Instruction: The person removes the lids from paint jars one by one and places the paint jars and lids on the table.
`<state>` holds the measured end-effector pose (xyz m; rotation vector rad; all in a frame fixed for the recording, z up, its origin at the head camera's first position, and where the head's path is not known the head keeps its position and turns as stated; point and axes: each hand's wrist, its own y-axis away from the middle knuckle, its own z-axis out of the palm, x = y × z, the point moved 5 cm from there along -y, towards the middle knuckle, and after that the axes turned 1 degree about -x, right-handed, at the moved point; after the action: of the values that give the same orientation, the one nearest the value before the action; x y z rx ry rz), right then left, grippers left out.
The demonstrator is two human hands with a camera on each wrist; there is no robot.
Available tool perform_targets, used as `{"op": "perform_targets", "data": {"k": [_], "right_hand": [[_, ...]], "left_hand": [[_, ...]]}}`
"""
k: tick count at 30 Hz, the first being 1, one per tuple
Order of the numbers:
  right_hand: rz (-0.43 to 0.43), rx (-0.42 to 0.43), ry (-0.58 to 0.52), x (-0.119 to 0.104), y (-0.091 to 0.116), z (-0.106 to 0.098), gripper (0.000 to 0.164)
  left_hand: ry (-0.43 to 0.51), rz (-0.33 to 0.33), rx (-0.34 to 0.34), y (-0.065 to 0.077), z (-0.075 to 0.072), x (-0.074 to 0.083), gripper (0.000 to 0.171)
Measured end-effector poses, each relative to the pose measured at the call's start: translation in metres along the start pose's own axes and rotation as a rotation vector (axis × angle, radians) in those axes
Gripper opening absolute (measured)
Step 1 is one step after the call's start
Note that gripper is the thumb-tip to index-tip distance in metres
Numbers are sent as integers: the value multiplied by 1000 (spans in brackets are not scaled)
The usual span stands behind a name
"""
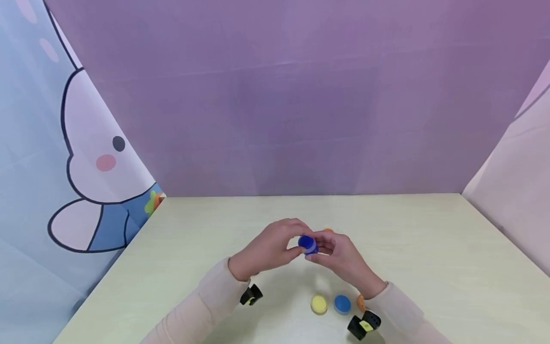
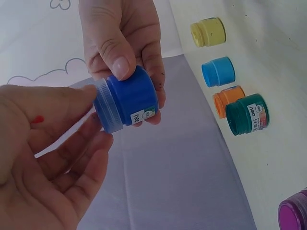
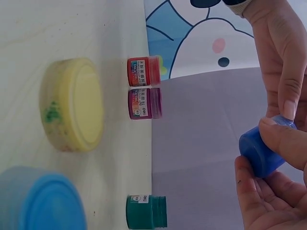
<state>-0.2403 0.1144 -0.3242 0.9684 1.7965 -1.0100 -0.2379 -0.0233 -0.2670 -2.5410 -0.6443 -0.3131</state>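
Between the two hands, lifted over the table, is a small paint jar (image 1: 308, 244), deep blue with a pale ribbed lid (image 2: 108, 105). My left hand (image 1: 272, 246) pinches the lid between thumb and fingers. From the other side my right hand (image 1: 341, 255) grips the body, thumb along its wall in the left wrist view. The jar lies tilted, its lid toward the left hand. A white label (image 2: 143, 115) shows on its side. Below the hands lie a yellow round lid (image 1: 319, 304) and a blue round lid (image 1: 342, 304).
Behind the hands stand more paint jars: yellow (image 2: 211, 32), light blue (image 2: 220, 72), orange (image 2: 225, 100), green (image 2: 249, 115), red (image 3: 142, 71) and purple (image 3: 144, 103). An orange round piece (image 1: 361, 302) sits partly behind the right wrist. A purple cloth wall (image 1: 275, 119) borders the table's far edge.
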Motion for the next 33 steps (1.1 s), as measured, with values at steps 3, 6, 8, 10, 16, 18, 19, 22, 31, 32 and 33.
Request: {"op": "perform_targets", "data": {"k": [3,6,8,10,16,18,19,22,31,32,33], "right_hand": [[-2,2,22,1,0,-1,42],[-1,4,26,1,-1,-1,42],[-2,0,18,1,-1,1,41],[-7,-10,7,1,-1,2,42],[-6,-36,-4,3,0,7,42],[-2,-36,-2,3,0,7,40],[0,-36,-1,3,0,7,40],[13,-36,3,3,-2,7,40],[-2,-30,47,2,-4,7,40],[-3,-28,49,2,-4,7,39],[-5,-26,51,1,-4,7,39]], "left_hand": [[-3,-26,22,0,0,-2,25],[-6,-30,42,0,0,-3,26],[-4,-13,40,0,1,-3,27],[9,19,26,0,1,-2,28],[67,113,-44,1,2,2,29],[77,129,-61,2,1,3,31],[78,133,-67,2,1,3,32],[76,140,-70,3,-1,4,36],[38,156,-51,4,-4,4,28],[34,148,-48,4,-4,4,26],[31,138,-47,4,-4,3,24]]}}
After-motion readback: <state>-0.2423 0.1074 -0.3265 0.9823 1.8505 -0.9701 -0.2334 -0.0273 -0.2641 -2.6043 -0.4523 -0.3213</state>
